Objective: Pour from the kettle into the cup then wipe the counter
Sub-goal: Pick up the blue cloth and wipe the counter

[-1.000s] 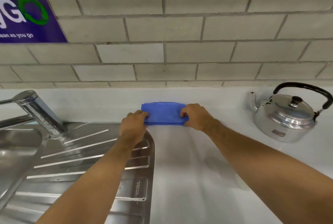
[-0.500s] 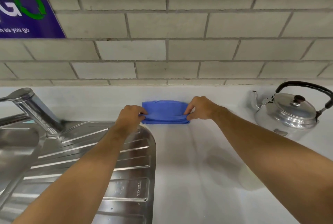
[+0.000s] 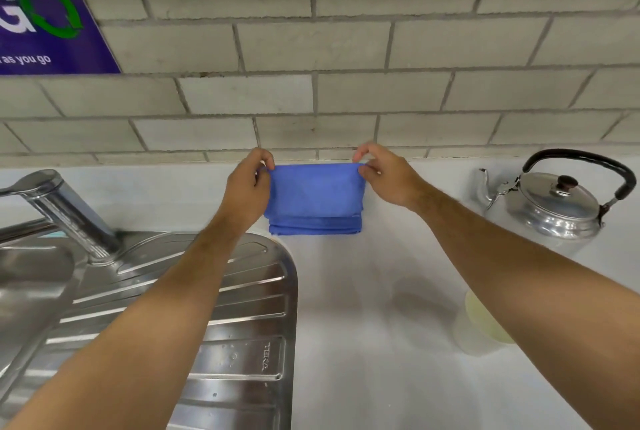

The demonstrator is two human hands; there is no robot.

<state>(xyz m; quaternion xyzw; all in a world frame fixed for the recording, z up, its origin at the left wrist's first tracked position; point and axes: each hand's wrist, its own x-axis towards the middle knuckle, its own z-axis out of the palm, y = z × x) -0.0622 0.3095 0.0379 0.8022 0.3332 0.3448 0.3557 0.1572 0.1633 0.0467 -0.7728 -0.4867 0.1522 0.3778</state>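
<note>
Two bare forearms reach forward over a white tabletop (image 3: 346,343) toward a grey brick wall (image 3: 346,49). The left hand (image 3: 247,187) and the right hand (image 3: 384,177) each pinch an upper corner of a blue cloth (image 3: 315,197) between thumb and fingers, holding its top edge taut and lifted at the back of the tabletop. The lower part of the cloth lies in folded layers; whether it rests on the surface cannot be told for sure.

A shiny metal kettle (image 3: 554,204) with a black curved handle and a lid with a dark knob stands upright on the tabletop at the far right, well apart from the cloth, its spout pointing left. A pale translucent cup (image 3: 479,329) stands nearer the camera, partly hidden by the right forearm.

On the left are a steel drainboard (image 3: 242,343) with raised ribs and a chrome tap (image 3: 59,208). A purple sign (image 3: 45,21) with white and green lettering hangs on the wall at upper left.
</note>
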